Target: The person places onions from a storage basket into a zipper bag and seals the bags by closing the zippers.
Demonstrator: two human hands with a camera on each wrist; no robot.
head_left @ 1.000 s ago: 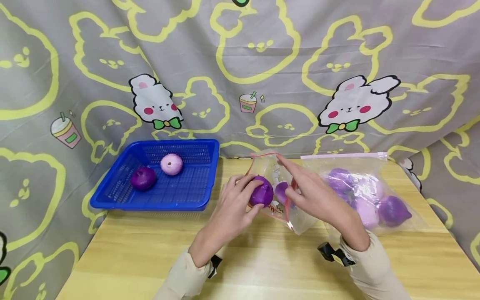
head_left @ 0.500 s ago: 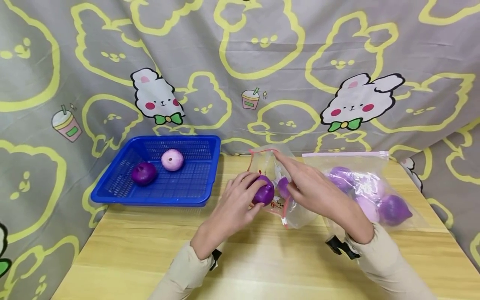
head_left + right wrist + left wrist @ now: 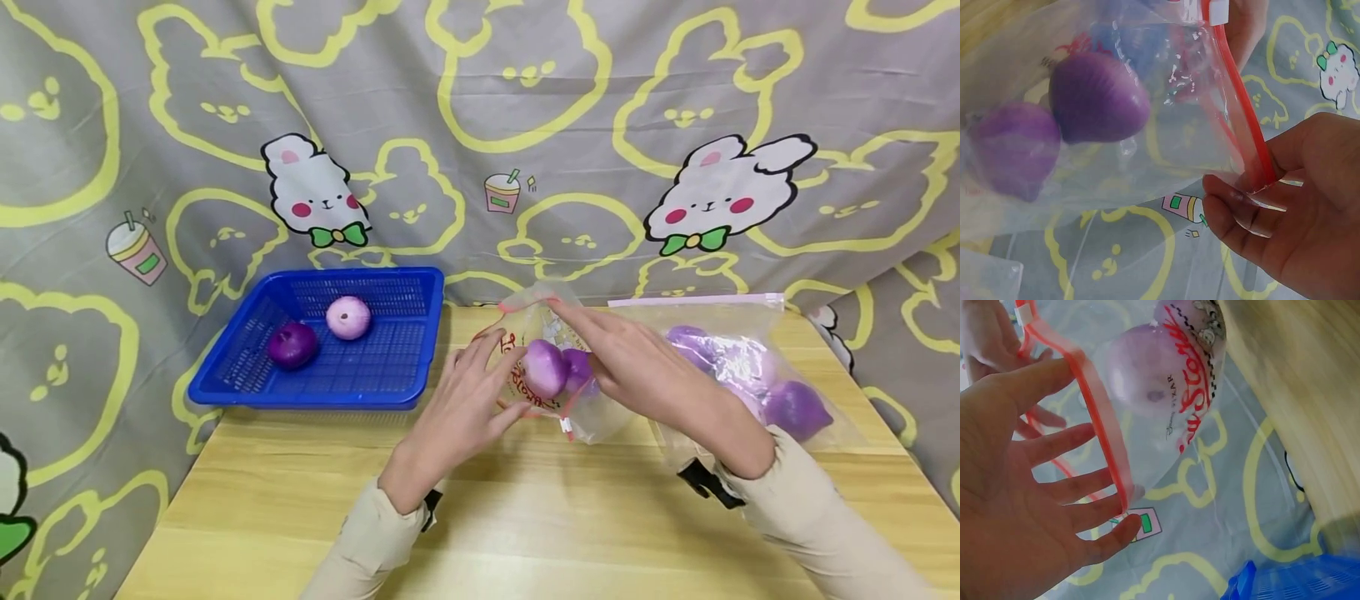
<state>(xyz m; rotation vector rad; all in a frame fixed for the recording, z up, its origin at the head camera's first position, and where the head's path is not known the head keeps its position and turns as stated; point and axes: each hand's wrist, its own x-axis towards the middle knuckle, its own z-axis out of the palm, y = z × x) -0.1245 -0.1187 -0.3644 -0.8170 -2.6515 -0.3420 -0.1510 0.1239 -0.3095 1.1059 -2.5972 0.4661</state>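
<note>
A clear zip bag (image 3: pixel 517 385) with a red zip edge and red print lies on its side, its mouth facing left. Two purple onions sit inside, one paler (image 3: pixel 546 368) and closer to the mouth, the other (image 3: pixel 577 365) deeper in. My left hand (image 3: pixel 459 402) is at the mouth with fingers spread and nothing in its palm; the fingertips reach the red zip edge (image 3: pixel 1102 419) in the left wrist view. My right hand (image 3: pixel 652 360) reaches over the bag. In the right wrist view, thumb and fingers pinch the far corner of the zip edge (image 3: pixel 1249 119).
A blue plastic basket (image 3: pixel 390 398) on the left holds a dark purple onion (image 3: pixel 292 346) and a paler one (image 3: pixel 348 317). Right of the bag lies another clear bag (image 3: pixel 697 307) full of several onions. A patterned curtain (image 3: pixel 480 100) hangs behind the wooden table (image 3: pixel 510 517).
My left hand has let go of the purple onion, which has moved right into the bag beside the other one. Its fingers have straightened. The right hand has stayed at the bag's edge.
</note>
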